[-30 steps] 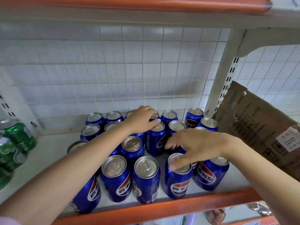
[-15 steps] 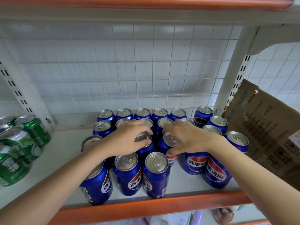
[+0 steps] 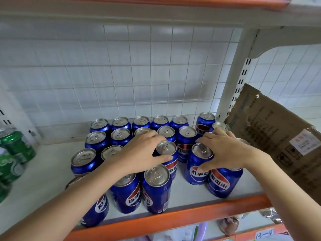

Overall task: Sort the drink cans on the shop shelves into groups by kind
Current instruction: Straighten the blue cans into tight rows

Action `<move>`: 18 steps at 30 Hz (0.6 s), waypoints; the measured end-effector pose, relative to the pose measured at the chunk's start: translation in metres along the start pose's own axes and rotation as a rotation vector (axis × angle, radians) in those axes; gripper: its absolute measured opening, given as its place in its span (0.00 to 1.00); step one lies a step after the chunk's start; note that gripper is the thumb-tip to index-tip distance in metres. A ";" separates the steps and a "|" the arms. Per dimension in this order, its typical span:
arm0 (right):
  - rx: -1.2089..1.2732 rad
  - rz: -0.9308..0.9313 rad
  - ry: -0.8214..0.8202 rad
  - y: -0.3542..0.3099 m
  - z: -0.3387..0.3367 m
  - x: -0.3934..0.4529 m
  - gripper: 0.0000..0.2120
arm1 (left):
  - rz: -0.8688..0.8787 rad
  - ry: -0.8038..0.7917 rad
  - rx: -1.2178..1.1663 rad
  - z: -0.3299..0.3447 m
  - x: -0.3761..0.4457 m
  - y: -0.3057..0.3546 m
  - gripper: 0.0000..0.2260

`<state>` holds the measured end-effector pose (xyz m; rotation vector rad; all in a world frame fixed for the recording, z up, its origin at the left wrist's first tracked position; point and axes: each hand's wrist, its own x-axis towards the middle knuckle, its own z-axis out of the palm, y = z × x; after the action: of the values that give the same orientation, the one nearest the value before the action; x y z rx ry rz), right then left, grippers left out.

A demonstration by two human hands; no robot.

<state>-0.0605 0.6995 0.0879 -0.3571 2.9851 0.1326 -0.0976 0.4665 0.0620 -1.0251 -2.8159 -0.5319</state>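
Blue cans (image 3: 157, 187) upright, tops skyward, left hand (image 3: 140, 152) and right hand (image 3: 224, 150) each clasping one.

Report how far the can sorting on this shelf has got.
Done: the blue cans stand grouped mid-shelf, and the green cans sit apart at the left edge. In hand: the left hand grips one blue can and the right hand grips another blue can. Left: closing the gap between those front cans. Whether other shelves need sorting cannot be seen.
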 end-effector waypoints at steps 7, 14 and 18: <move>0.118 -0.060 0.164 -0.008 0.009 0.012 0.33 | -0.036 -0.012 -0.073 0.006 0.007 -0.001 0.27; -0.023 -0.093 0.241 -0.027 0.003 0.012 0.33 | -0.036 -0.023 -0.026 -0.007 -0.003 -0.003 0.22; 0.168 -0.338 0.298 -0.059 -0.006 0.007 0.27 | -0.080 0.070 -0.059 -0.029 -0.029 -0.015 0.07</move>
<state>-0.0535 0.6402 0.0885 -0.9236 3.1297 -0.2236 -0.0855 0.4276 0.0787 -0.8885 -2.8047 -0.6490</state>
